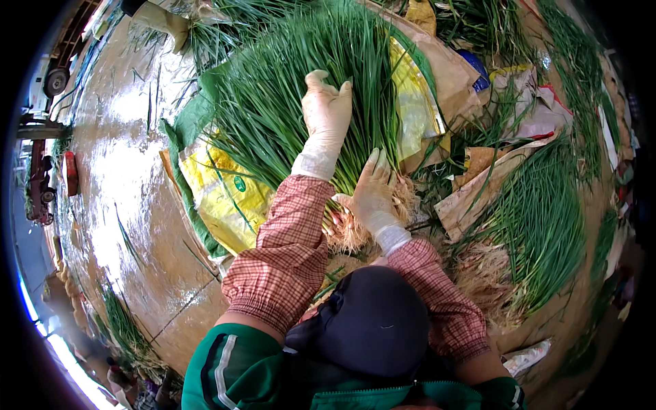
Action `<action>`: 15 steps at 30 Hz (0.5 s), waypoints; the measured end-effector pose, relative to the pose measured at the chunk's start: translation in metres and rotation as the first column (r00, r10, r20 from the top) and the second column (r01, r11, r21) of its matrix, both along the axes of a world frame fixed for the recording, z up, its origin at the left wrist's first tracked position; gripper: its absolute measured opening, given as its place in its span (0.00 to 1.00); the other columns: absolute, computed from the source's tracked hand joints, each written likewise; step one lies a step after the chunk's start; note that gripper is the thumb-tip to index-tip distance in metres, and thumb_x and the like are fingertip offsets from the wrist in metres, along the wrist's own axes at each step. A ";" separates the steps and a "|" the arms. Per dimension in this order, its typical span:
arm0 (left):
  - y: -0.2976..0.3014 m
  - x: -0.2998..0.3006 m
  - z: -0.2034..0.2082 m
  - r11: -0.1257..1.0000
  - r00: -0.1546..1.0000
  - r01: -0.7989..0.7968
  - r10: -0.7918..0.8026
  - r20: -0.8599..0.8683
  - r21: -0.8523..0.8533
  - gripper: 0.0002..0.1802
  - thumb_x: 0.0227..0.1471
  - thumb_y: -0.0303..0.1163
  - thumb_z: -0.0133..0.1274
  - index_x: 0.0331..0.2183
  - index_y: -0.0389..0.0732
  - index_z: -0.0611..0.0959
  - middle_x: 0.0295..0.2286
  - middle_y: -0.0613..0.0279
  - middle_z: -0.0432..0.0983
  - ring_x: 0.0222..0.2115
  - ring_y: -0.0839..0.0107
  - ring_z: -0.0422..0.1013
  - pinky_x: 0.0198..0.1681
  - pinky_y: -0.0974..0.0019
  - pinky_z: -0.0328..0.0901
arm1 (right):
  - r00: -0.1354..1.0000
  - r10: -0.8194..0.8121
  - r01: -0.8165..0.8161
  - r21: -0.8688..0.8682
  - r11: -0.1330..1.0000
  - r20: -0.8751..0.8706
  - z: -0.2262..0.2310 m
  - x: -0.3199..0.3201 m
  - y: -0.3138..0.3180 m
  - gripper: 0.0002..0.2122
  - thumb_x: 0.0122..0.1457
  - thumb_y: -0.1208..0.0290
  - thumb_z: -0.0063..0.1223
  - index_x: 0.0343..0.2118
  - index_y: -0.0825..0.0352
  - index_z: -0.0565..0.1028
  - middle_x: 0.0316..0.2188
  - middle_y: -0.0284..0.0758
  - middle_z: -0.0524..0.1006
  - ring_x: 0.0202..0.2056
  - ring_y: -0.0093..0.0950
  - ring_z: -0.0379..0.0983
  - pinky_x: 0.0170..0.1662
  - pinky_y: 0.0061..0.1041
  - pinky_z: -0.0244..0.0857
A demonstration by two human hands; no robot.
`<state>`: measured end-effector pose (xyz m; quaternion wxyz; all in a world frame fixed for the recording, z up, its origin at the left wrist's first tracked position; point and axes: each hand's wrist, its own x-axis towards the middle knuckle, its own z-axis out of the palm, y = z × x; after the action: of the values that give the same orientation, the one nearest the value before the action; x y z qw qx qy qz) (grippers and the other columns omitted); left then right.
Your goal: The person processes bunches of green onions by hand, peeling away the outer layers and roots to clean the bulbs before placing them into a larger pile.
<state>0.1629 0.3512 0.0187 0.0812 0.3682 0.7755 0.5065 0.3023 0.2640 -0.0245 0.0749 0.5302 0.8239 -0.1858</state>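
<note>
A large spread bunch of green onions (294, 96) lies in front of me, leaves fanned toward the far side and pale, rooty ends (348, 232) toward me. My left hand (328, 116), in a whitish glove, rests on the leaves with thumb and fingers apart. Lower down, my right hand (374, 195), gloved too, lies over the stalks just above the roots, fingers stretched out. Beneath the bunch are a yellow printed sack (222, 198) and green cloth (183, 133).
More green onions (540, 219) lie in a heap at the right, beside brown torn sacking (471, 195). A pale boot (164, 24) stands at the far left on the wet, shiny floor (123, 171). A dark rounded cloth shape (369, 321) is close below my hands.
</note>
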 end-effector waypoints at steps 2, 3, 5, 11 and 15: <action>0.004 -0.001 -0.002 0.992 0.999 -0.030 0.026 -0.033 -0.122 0.17 0.43 0.32 0.61 0.35 0.35 0.74 0.16 0.64 0.72 0.19 0.70 0.70 0.26 0.68 0.66 | 1.000 -0.004 0.004 0.004 1.000 -0.014 0.000 0.001 0.001 0.57 0.42 0.40 0.60 0.60 0.77 0.36 0.61 0.53 0.42 0.62 0.45 0.42 0.61 0.46 0.43; 0.007 0.000 -0.006 0.982 0.997 -0.026 0.010 -0.081 -0.189 0.17 0.43 0.32 0.60 0.34 0.36 0.75 0.16 0.64 0.72 0.19 0.70 0.70 0.27 0.68 0.66 | 1.000 -0.005 0.005 0.011 1.000 -0.014 -0.001 0.003 0.001 0.57 0.42 0.40 0.60 0.60 0.77 0.36 0.61 0.53 0.42 0.62 0.45 0.42 0.61 0.46 0.43; 0.013 -0.002 -0.014 0.979 0.984 -0.022 -0.014 -0.179 -0.202 0.14 0.46 0.35 0.58 0.33 0.37 0.76 0.16 0.64 0.72 0.17 0.71 0.70 0.24 0.70 0.66 | 1.000 -0.007 0.008 0.025 1.000 -0.014 -0.004 0.005 0.003 0.57 0.42 0.40 0.59 0.60 0.77 0.36 0.61 0.52 0.42 0.62 0.44 0.42 0.61 0.46 0.43; 0.013 -0.015 -0.009 0.992 0.542 0.116 -0.100 0.835 0.043 0.07 0.57 0.29 0.43 0.30 0.36 0.72 0.18 0.63 0.71 0.19 0.67 0.73 0.27 0.68 0.72 | 1.000 0.022 -0.021 0.048 0.999 -0.019 -0.008 0.010 0.002 0.58 0.42 0.39 0.58 0.60 0.78 0.35 0.61 0.55 0.42 0.61 0.46 0.43 0.60 0.48 0.43; -0.014 -0.036 -0.011 0.870 -0.018 -0.059 -0.491 0.871 0.489 0.08 0.56 0.30 0.43 0.25 0.41 0.71 0.35 0.52 0.73 0.46 0.54 0.67 0.53 0.47 0.59 | 0.998 0.046 -0.043 0.081 0.996 -0.032 -0.013 0.008 -0.004 0.58 0.43 0.39 0.57 0.60 0.78 0.35 0.61 0.56 0.42 0.61 0.47 0.43 0.60 0.50 0.41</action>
<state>0.1265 0.3374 0.0077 0.6020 0.0362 0.3056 0.7368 0.3100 0.2603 -0.0371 0.0440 0.5111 0.8434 -0.1598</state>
